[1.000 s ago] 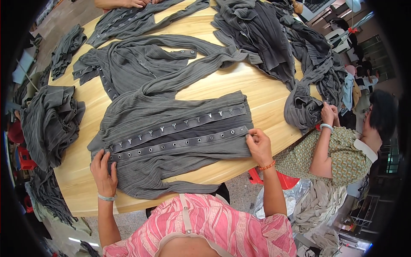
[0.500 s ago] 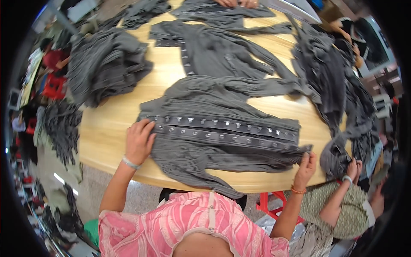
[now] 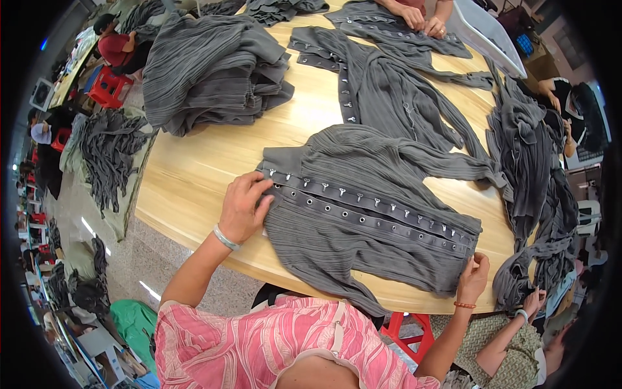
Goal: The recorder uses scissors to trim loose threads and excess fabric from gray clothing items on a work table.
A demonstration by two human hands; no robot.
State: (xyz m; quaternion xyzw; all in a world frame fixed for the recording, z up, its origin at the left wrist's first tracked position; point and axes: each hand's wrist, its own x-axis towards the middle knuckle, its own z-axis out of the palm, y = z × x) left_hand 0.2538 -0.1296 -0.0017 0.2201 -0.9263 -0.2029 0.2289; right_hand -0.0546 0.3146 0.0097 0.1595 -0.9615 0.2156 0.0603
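A dark grey ribbed long-sleeved cardigan lies in front of me, its collar to the left and hem to the right. Metal hooks run along one front band, with eyelets along the facing one; a narrow gap shows between the bands. At the collar end, my left hand has its curled fingers and thumb closed on the front edge. My right hand pinches the lower hem corner, partly hiding the cloth there. Beyond, another grey hook-front cardigan is spread out.
A tall pile of grey garments stands at left on the wooden table. Across it, a co-worker's hands handle another cardigan beside a pale bin. Heaped garments line the right edge, where another person's hand works. A red stool stands below.
The view has shifted, so the table appears lower and further right. My right hand has lowered the front band's hem corner; the bands lie flatter. My left hand stays at the collar.
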